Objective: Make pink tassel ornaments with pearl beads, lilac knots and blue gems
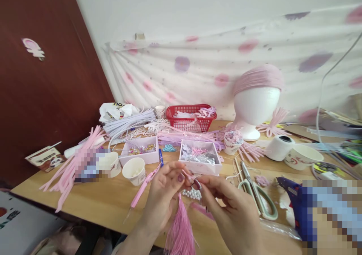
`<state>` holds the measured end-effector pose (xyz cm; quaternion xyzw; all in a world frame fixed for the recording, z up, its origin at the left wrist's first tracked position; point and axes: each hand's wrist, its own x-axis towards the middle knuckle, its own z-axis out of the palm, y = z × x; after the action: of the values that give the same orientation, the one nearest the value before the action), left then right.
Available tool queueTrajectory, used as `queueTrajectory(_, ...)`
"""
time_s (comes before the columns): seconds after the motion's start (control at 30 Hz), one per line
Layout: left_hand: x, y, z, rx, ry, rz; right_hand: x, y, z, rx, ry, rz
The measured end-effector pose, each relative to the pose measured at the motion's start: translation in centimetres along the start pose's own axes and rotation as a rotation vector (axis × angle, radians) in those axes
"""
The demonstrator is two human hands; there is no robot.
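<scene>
Over the front of the table, my left hand (164, 194) pinches a small pink piece between thumb and fingertips. A pink tassel (181, 228) hangs just below those fingers, its strands falling toward the table edge. My right hand (233, 206) is closed at the fingertips on a small silver ring (197, 184), close against the left fingertips. How the ring and the tassel join is hidden by the fingers. Behind the hands lies a cluster of white pearl beads (192, 194). A pink strip (202, 211) lies partly under my right hand.
Scissors (256, 191) and a blue glue gun (295, 198) lie to the right. Paper cups (134, 172) and white boxes (200, 166) of beads stand behind the hands. Farther back are a red basket (207, 125) and a foam head (256, 106). Pink pipe cleaners (70, 172) overhang the left edge.
</scene>
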<state>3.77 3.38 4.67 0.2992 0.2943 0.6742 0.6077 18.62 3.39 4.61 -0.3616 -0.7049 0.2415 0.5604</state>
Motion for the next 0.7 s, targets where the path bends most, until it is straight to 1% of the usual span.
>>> queueTrajectory(0.13, 0.1, -0.2, -0.3, 0.065, 0.095, -0.048, -0.4, 0.5, 1.0, 0.037, 0.023, 0.051)
queueTrajectory(0.23, 0.2, -0.5, -0.5, 0.092, 0.133, -0.01, -0.6, 0.9, 1.7, 0.005, 0.044, -0.001)
queueTrajectory(0.37, 0.2, -0.6, -0.4, 0.089, 0.152, 0.018, -0.4, 0.8, 2.0, -0.024, 0.025, -0.068)
queueTrajectory(0.5, 0.1, -0.3, -0.5, 0.084, 0.188, 0.058, -0.4, 0.5, 2.0, -0.014, 0.003, -0.047)
queueTrajectory(0.6, 0.5, 0.3, -0.7, 0.084, 0.211, 0.103, -0.5, 0.6, 2.0, -0.041, -0.015, -0.03)
queueTrajectory(0.7, 1.4, 1.1, -0.9, 0.065, 0.189, 0.126, -0.5, 0.6, 1.7, -0.116, -0.016, -0.024)
